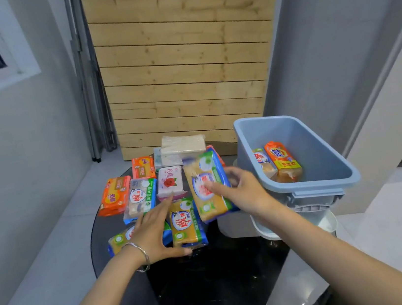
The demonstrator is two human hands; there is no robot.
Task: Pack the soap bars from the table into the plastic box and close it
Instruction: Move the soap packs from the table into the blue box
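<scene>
Several wrapped soap bars lie in a heap on the round black table (219,273). My right hand (241,188) grips a yellow soap bar with a blue-green wrapper (206,185), lifted and tilted above the heap, just left of the box. The blue plastic box (324,158) stands tilted at the right, with an orange-yellow bar (282,161) and another bar (262,162) inside. My left hand (154,228) lies flat with fingers apart over a yellow bar (119,241), beside a similar bar (185,223). Orange bars (114,195), a pink rose bar (170,182) and pale bars (183,147) lie further back.
A white lid or stand (328,222) shows under the box at the table's right edge. A wooden slatted panel (182,64) leans on the wall behind the table. Grey walls stand left and right, with pale floor around.
</scene>
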